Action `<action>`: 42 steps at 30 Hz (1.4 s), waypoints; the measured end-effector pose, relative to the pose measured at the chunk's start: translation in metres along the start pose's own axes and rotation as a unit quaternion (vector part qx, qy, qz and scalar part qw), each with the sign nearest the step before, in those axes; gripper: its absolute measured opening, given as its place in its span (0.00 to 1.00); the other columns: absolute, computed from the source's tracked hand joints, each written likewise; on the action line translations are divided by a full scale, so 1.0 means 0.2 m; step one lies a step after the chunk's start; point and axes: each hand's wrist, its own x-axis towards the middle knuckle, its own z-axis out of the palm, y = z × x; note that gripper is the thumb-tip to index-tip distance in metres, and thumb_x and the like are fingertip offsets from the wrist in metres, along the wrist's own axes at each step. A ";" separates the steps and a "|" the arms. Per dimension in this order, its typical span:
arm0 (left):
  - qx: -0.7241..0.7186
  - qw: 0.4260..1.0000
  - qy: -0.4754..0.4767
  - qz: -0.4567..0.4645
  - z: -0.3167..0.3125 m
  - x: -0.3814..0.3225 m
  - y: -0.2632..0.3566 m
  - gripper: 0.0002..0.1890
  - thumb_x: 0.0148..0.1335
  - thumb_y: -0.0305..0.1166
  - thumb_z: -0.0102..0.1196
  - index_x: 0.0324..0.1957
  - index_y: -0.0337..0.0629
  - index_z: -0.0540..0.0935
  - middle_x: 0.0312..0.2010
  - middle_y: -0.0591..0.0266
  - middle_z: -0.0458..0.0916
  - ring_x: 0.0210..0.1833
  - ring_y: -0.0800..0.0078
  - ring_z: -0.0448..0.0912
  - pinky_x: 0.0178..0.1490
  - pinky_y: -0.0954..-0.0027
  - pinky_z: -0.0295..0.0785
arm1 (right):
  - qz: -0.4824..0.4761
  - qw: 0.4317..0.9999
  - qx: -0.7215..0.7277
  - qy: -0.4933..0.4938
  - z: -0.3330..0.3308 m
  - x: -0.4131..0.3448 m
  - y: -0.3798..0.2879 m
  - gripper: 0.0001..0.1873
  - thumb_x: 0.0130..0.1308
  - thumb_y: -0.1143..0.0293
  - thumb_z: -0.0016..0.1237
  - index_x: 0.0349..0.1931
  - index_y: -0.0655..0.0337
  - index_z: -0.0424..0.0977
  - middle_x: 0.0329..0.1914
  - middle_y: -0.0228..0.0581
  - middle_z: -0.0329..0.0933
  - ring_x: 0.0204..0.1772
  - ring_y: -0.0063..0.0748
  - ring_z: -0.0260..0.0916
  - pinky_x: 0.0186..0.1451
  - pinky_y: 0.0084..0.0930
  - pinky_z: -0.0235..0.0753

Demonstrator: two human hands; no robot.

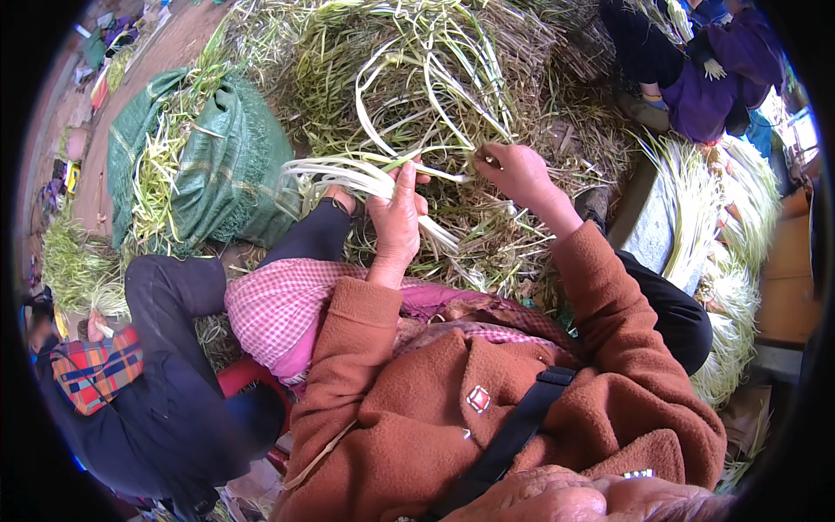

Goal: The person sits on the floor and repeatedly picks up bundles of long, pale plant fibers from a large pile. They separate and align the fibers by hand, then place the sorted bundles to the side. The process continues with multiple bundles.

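A small bunch of long, pale green-white leafy vegetable stalks is gripped in my left hand, its white lower ends sticking out below the palm. One separate white stalk runs from the left fingers toward the right hand. My right hand has thumb and fingers pinched at a brownish, wispy tuft beside the end of that stalk. Long curved leaves reach down to the same spot; which of them the right fingers hold is hard to tell. Both hands are above a heap of leaf trimmings.
A green woven sack of trimmings stands at left. Bundled pale stalks lie along a light stone-like ledge at right. One person in dark clothing sits close at left, another in purple at upper right. A red seat shows at left.
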 end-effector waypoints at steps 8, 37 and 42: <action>-0.026 0.999 -0.039 0.006 0.04 -0.04 0.02 0.12 0.68 0.33 0.51 0.47 0.37 0.78 0.31 0.63 0.80 0.20 0.87 0.68 0.19 0.85 0.61 | -0.074 0.962 0.261 0.021 0.04 -0.07 -0.24 0.12 0.63 0.65 0.55 0.37 0.66 0.78 0.31 0.44 0.77 0.34 0.34 0.77 0.37 0.30 0.76; -0.066 0.995 -0.049 -0.064 0.04 -0.05 0.02 0.09 0.67 0.33 0.54 0.44 0.40 0.77 0.35 0.63 0.82 0.36 0.81 0.82 0.18 0.84 0.60 | -0.077 0.948 0.309 0.032 0.07 0.00 -0.29 0.12 0.66 0.67 0.51 0.40 0.68 0.78 0.34 0.44 0.79 0.34 0.35 0.81 0.36 0.29 0.78; -0.089 0.992 -0.038 -0.078 0.06 -0.06 0.04 0.09 0.65 0.33 0.56 0.44 0.41 0.77 0.37 0.65 0.81 0.38 0.80 0.82 0.18 0.85 0.58 | -0.039 0.947 0.285 0.143 0.08 0.00 -0.30 0.10 0.66 0.68 0.51 0.41 0.67 0.77 0.29 0.40 0.79 0.31 0.23 0.77 0.33 0.23 0.75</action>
